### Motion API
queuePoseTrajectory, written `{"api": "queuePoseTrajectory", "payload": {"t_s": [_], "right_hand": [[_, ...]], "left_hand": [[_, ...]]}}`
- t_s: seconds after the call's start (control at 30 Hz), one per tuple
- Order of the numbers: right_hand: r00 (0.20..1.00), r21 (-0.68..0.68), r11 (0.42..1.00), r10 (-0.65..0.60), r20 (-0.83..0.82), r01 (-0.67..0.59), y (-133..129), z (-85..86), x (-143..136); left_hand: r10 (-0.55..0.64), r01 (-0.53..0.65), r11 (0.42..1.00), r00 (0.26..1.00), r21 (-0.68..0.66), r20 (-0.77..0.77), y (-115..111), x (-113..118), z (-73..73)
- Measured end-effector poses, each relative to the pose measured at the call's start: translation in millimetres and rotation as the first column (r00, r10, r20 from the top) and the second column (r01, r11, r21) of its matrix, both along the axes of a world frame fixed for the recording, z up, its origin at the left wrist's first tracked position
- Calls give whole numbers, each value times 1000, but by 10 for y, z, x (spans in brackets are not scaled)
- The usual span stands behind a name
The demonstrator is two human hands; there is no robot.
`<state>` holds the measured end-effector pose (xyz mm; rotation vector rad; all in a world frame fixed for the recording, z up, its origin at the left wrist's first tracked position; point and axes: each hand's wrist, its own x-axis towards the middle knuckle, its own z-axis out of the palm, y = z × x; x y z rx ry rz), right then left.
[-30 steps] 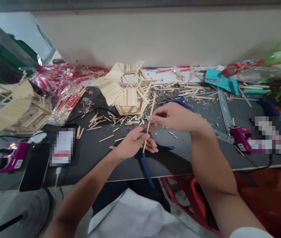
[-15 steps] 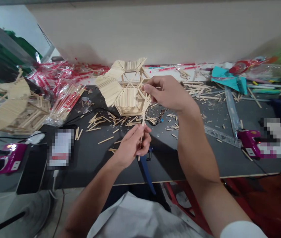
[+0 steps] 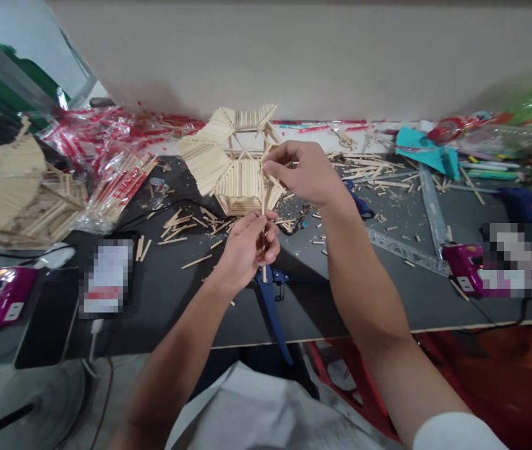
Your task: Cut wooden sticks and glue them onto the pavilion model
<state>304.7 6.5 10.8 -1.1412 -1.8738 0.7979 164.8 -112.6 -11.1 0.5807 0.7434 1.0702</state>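
My left hand (image 3: 252,247) is closed around a thin wooden stick (image 3: 264,203) held nearly upright. Its lower end pokes out below my fingers. Higher up, my right hand (image 3: 296,169) pinches at the stick's top end, beside the roof edge of a small wooden model (image 3: 245,178) built from many sticks. The upper part of the stick lies along the front roof panel, and my right fingers partly cover the model's right side. Under my left hand lies a blue tool with a long handle (image 3: 272,312), perhaps a cutter, reaching past the table edge.
Loose cut sticks (image 3: 176,228) litter the dark table. A second stick model (image 3: 22,194) and packed chopsticks (image 3: 120,184) are at left, near a phone (image 3: 109,275). At right are a clear ruler (image 3: 406,250), a purple power strip (image 3: 465,269) and blue paper (image 3: 422,150).
My left hand has moved up closer to the model with the stick. The stick has swung more upright against the front roof panel, and my right hand has shifted slightly left.
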Motion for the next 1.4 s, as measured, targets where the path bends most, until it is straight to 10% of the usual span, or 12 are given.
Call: {"api": "queuePoseTrajectory", "payload": {"t_s": [1.4], "right_hand": [[982,78,988,-142,125,133,-134,67,-109]], "left_hand": [[-4,91,970,933,-226,360,294,-11,159]]}}
